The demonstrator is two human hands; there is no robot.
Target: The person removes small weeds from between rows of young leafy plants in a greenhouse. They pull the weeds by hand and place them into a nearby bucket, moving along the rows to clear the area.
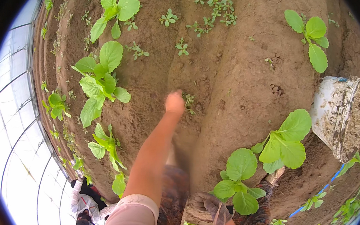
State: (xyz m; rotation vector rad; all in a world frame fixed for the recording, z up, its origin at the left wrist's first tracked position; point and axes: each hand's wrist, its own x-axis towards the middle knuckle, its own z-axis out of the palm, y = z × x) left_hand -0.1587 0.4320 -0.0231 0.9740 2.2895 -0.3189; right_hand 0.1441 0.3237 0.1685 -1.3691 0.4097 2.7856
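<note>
My bare left hand (175, 101) is a blurred fist low over the soil in the middle of the view. A small green weed (188, 103) shows at its right side and seems to come from the fingers, which are mostly hidden. My right hand (212, 207), in a dirty grey glove, is near the bottom with its fingers partly curled. A thin pale cord (216, 220) crosses in front of that glove. Just above and right of the glove grows a broad-leaved cabbage-like seedling (239, 188). A second one (284, 144) stands farther right, beside my shoe.
A mud-caked white bucket (337, 116) is at the right. More leafy seedlings (100, 83) line the left. Low purslane-like weeds (217, 11) grow ahead. Blue tubing (324, 187) runs along the right. A person (86, 205) in white is at lower left, by the greenhouse film (22, 114).
</note>
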